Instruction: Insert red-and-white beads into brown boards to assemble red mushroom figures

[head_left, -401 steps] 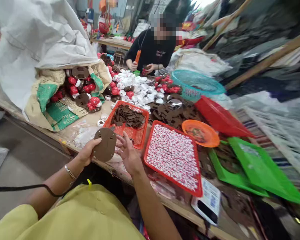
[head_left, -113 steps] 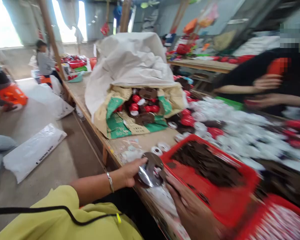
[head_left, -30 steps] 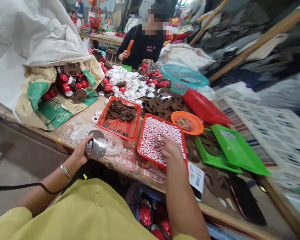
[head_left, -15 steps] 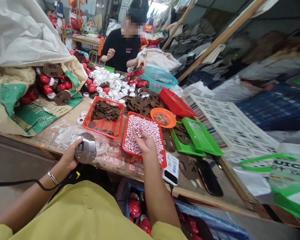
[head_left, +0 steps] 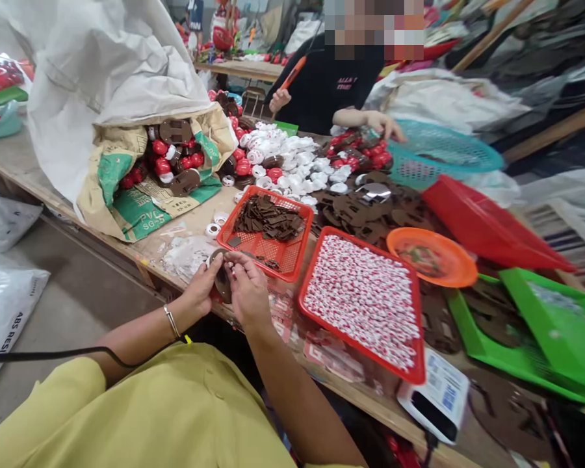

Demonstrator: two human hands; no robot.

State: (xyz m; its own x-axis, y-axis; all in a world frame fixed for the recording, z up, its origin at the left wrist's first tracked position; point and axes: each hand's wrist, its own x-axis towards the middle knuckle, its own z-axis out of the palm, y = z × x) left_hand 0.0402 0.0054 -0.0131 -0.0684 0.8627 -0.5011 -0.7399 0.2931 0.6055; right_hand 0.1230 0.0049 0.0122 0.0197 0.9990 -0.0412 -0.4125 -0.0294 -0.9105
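My left hand [head_left: 201, 286] is closed around the edge of a round brown plastic disc [head_left: 220, 281], held tilted above the front edge of the table. My right hand [head_left: 249, 289] is at the disc's face, its fingertips pinched together. A bit of red and white shows at those fingertips, like the small red-and-white beads [head_left: 355, 286] that fill a red tray [head_left: 423, 357] to the right. Just beyond my hands, an orange-red mesh basket [head_left: 299, 270] holds flat brown pieces [head_left: 270, 218]. My fingers hide part of the disc.
An open sack [head_left: 127, 224] of red, white and brown parts lies at left. Brown discs [head_left: 355, 211] and white parts [head_left: 292, 153] are piled behind the baskets. An orange plate [head_left: 461, 273], green trays [head_left: 556, 331] and a white device [head_left: 436, 396] stand right. A co-worker [head_left: 336, 91] sits opposite.
My right hand has left the bead tray and come over to the disc in my left hand. The disc has turned edge-on. The view has swung left.
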